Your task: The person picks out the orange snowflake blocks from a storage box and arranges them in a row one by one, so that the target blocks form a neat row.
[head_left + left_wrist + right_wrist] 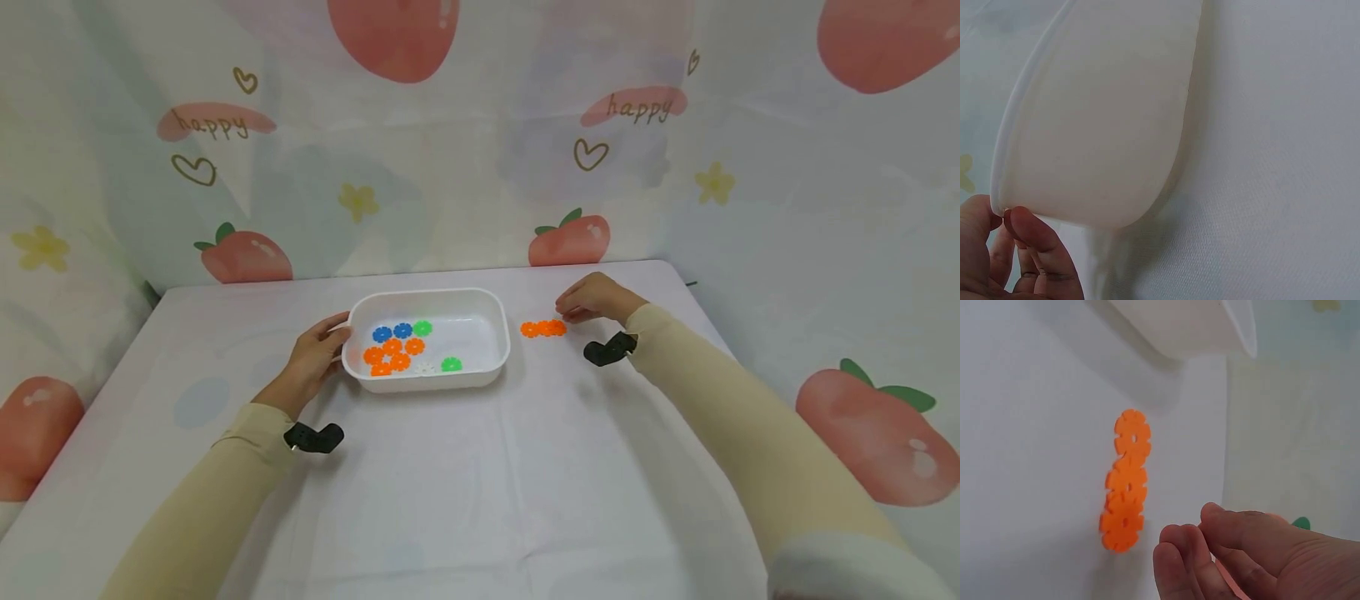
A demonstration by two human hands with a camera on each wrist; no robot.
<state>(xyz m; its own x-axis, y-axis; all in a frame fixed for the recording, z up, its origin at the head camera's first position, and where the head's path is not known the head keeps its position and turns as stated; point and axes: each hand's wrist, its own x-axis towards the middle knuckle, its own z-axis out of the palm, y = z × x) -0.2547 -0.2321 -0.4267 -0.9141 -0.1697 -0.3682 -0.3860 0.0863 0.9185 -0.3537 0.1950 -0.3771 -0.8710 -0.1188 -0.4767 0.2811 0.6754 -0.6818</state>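
My left hand pinches the left rim of a white plastic tray between thumb and fingers; the left wrist view shows the tray's outer wall up close. Inside lie several orange snowflake discs, two blue discs, two green discs and a pale one. Right of the tray, orange snowflake discs lie overlapping in a row on the cloth. Beside the near end of this row, my right hand hovers with fingers loosely bent, apart from the discs and with nothing visible between its fingertips.
A white cloth covers the table. A printed curtain with fruit and hearts stands behind the table and along its sides. Each wrist wears a small black camera mount.
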